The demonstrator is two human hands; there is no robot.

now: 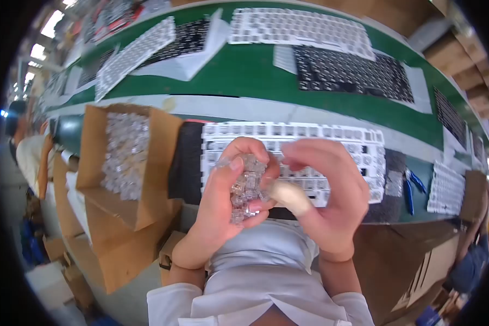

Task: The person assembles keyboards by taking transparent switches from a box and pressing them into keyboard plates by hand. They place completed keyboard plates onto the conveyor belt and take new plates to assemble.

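A clutch of clear plastic pieces (248, 179) is held at a workbench in the cupped left hand (217, 201), above a white keyboard frame (377, 182); the pieces are pressed loosely by the left thumb and curled fingers, several of them being left showing at the palm's open side. The right hand (331, 182) is bent close beside them, its thumb sheathed in a pale cover (289, 196); its fingertips are blurred, and whether a piece is pinched there cannot be told. More clear pieces (126, 157) are heaped in an open cardboard box (165, 141) to the left; a pair of blue-handled pliers (409, 195) is seen to the right of the frame.

By their look, the pieces may be judged light, hard and rather slick, easily spilled if the palm is tipped; any thin legs, too small to be made out here, would probably be bent by careless pressure. A single piece is best taken by opposite sides of its housing, between thumb and forefinger; the cluster is better cradled than squeezed.
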